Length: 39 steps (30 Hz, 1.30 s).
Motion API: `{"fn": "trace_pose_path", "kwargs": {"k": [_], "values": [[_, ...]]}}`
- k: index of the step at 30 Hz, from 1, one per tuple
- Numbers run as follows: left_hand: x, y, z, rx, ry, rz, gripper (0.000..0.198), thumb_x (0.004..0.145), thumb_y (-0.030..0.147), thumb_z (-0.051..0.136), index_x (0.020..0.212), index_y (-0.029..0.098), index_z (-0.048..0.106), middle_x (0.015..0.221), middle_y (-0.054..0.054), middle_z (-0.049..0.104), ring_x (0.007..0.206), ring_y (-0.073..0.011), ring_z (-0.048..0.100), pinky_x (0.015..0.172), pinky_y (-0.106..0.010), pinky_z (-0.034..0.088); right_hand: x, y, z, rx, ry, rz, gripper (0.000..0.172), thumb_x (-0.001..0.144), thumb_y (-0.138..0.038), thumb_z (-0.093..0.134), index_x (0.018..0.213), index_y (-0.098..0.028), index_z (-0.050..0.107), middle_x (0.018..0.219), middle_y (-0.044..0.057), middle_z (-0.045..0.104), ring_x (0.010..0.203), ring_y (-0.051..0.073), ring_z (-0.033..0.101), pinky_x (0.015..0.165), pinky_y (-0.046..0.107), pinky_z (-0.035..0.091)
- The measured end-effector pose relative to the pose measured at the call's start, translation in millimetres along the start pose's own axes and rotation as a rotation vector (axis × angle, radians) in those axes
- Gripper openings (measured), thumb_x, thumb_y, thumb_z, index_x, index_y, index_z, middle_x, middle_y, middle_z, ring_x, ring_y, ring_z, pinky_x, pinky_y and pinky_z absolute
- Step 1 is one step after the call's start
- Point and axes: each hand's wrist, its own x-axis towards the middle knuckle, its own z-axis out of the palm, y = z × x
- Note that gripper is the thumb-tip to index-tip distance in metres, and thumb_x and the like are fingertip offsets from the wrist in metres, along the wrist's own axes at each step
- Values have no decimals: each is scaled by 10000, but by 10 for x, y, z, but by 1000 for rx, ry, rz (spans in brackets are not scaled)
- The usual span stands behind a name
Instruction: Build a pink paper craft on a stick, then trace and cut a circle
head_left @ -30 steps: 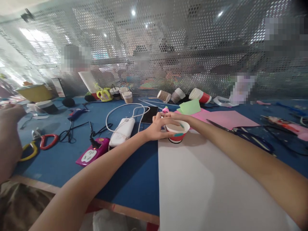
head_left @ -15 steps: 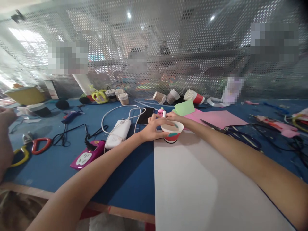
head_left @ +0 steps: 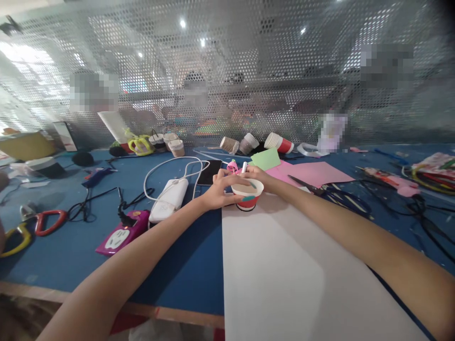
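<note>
A red and white paper cup point(head_left: 248, 203) stands on a large white paper sheet point(head_left: 270, 265), near its far left corner. My left hand point(head_left: 222, 192) is closed on the cup, its thumb and green-nailed finger at the near side and rim. On the far side of the cup, my right hand point(head_left: 256, 172) is closed around a white-ended pen point(head_left: 244, 166); its fingertips are partly hidden behind the cup. A dark curved line shows along the cup's base.
Beyond the sheet lie pink paper point(head_left: 316, 173), green paper point(head_left: 266, 159) and dark-handled scissors point(head_left: 320, 190). To the left are a white power bank point(head_left: 168, 201) with a cable, a phone point(head_left: 210, 173) and a purple power socket point(head_left: 122, 232). Paper cups point(head_left: 279, 143) lie along the mesh wall.
The whole view has shifted slightly, so things appear further left. Both hands stay at the cup, and the pen's white end leans a little more to the right.
</note>
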Motion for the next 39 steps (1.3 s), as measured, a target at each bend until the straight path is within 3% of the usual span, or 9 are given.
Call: {"fn": "trace_pose_path", "kwargs": {"k": [17,25,39], "values": [[1,-11,10,43,20,-3,552,743,603,603,1164,248,646,1116,-69,648,1025,-271,390,921,-415,278,-84,63,-94,-79,148,-69,191,667,-270,632,574,-185,489,438,-54,445,404,78,363,395,211,260],[9,-15,9,33,14,25,478,762,523,633,1157,254,646,1133,-49,658,999,-264,387,919,-420,289,-257,-24,-105,-106,174,-72,174,720,-258,579,592,-176,493,417,-67,432,354,66,349,357,205,243],[17,-42,26,24,36,19,536,747,610,591,1133,246,662,1112,-75,660,997,-276,390,906,-438,287,-372,54,-152,-62,224,-111,170,754,-292,576,640,-196,494,338,-92,378,262,71,302,285,207,203]]}}
